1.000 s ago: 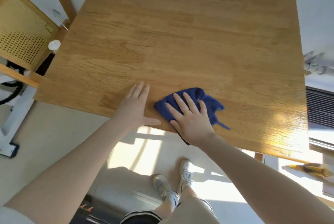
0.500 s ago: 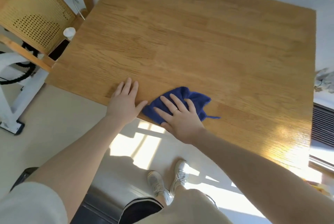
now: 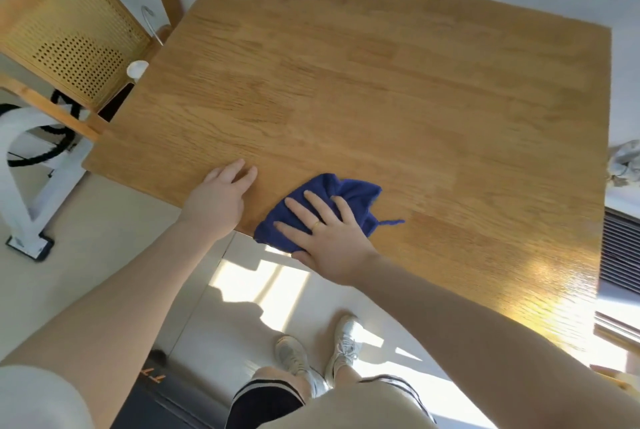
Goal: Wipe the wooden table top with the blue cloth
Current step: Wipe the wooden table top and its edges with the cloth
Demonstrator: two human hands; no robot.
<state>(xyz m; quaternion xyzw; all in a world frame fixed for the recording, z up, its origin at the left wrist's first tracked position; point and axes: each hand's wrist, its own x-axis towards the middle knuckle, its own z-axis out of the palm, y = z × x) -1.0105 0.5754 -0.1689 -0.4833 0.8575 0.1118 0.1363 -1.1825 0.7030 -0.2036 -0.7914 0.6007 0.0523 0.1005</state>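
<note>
The wooden table top (image 3: 363, 89) fills the middle of the view, bare apart from the cloth. A crumpled blue cloth (image 3: 356, 196) lies at the table's near edge, one corner hanging slightly over it. My right hand (image 3: 329, 238) presses flat on the cloth with fingers spread, a ring on one finger. My left hand (image 3: 220, 201) rests palm down on the bare wood just left of the cloth, at the near edge, holding nothing.
A wooden chair with a woven cane back (image 3: 69, 33) stands at the table's left side. A white stand with black cable (image 3: 31, 165) is on the floor at left. A radiator grille (image 3: 620, 255) is at right. My feet (image 3: 318, 356) stand below the near edge.
My right hand has slid the cloth leftward along the near edge, closer to my left hand. The left hand has stayed planted on the wood. The view has shifted left.
</note>
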